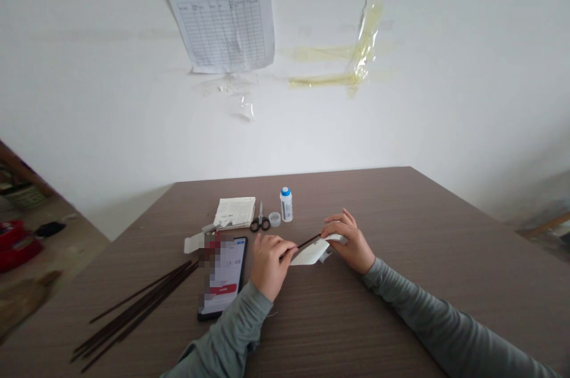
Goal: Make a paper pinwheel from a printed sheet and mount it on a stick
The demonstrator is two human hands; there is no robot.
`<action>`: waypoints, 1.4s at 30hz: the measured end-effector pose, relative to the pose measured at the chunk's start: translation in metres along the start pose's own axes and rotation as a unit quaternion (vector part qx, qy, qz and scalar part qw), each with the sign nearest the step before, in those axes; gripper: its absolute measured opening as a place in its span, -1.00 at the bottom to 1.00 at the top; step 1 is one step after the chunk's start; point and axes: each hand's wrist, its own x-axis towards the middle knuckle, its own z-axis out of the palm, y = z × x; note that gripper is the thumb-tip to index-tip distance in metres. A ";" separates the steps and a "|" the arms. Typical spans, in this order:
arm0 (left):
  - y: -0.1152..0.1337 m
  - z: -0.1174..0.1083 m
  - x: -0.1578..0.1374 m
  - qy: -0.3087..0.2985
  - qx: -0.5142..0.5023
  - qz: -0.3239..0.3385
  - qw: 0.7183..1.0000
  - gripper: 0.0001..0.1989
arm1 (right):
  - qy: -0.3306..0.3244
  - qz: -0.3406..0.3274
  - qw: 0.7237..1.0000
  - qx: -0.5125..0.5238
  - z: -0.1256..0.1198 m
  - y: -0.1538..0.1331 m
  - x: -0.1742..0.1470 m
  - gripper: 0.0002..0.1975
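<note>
My left hand (pixel 271 264) is closed, pinching one end of a thin dark brown stick (pixel 308 243). A piece of white paper (pixel 309 255) lies just under and along the stick, between the two hands. At the paper's far right end, my right hand (pixel 351 243) is closed with the paper's curled edge between thumb and fingers. Its fingertips also touch the other end of the stick. A small pale scrap shows below the right fingers, too small to name. The left forearm passes beside a phone (pixel 229 274) with a lit, partly blurred screen.
Several dark sticks (pixel 133 313) lie at the left. Behind the hands are a folded stack of paper (pixel 235 213), black-handled scissors (pixel 260 222), a small translucent cup (pixel 275 219) and a blue-capped bottle (pixel 286 206). A wall with a taped printed sheet (pixel 227 28) rises behind the table (pixel 383 200).
</note>
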 end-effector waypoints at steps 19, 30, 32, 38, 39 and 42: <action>-0.005 0.001 -0.001 0.027 -0.011 0.022 0.999 -0.70 | -0.001 0.026 0.999 -0.035 0.000 -0.002 0.000 -0.74; -0.004 -0.003 0.001 0.011 -0.001 0.030 0.999 -0.70 | 0.014 0.009 1.000 -0.017 0.000 0.000 0.000 -0.76; -0.004 -0.003 0.001 0.012 -0.001 0.029 1.000 -0.70 | 0.015 0.006 1.000 -0.018 -0.001 0.000 0.000 -0.76; -0.005 -0.003 0.001 0.004 -0.006 0.030 1.000 -0.70 | 0.002 0.024 1.000 -0.020 -0.001 -0.004 0.000 -0.73; -0.005 -0.002 0.001 0.003 -0.008 0.031 0.999 -0.70 | 0.002 0.025 1.000 -0.018 -0.002 -0.004 0.000 -0.73; -0.007 -0.001 0.001 -0.001 -0.019 0.029 0.999 -0.69 | 0.003 0.024 1.000 -0.012 -0.002 -0.005 0.001 -0.74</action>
